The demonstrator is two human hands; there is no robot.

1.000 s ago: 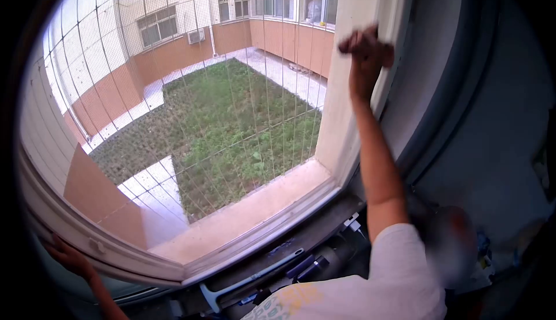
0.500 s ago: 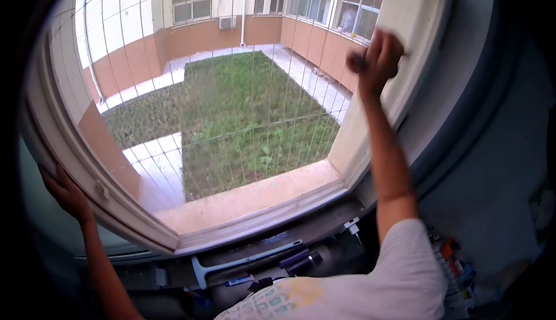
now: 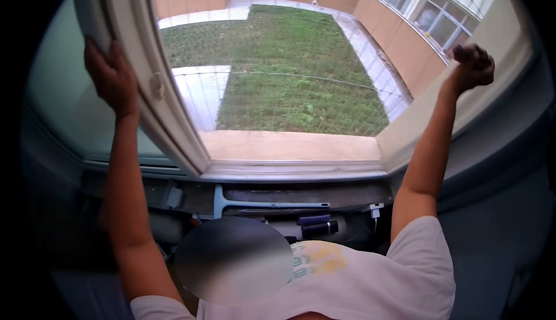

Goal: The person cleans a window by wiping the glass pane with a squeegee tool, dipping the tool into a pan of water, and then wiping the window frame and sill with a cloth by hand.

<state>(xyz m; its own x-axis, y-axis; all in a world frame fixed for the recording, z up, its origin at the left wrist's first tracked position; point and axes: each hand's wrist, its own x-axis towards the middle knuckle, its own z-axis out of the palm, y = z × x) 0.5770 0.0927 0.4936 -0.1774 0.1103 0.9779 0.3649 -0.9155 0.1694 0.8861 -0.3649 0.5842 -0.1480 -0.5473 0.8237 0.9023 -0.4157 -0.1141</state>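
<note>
My left hand lies against the pale window sash at the left, its fingers stretched up along the dark edge strip and the thumb apart. A small latch sits on the sash just right of this hand. My right hand is raised at the right side of the window opening, fingers curled into a fist in front of the cream window reveal. A dark bit shows at its fingertips, too blurred to name. Thin wire bars cross the opening.
On the dark ledge below the window lies a light-blue T-shaped tool. Near it are a black case-like item and a white plug with a cable. A blurred dark oval covers part of the lower view.
The view has tilted down and levelled, so both hands appear elsewhere in it. My left hand stays against the sash. My right hand remains closed, now sharper and close to the right reveal.
</note>
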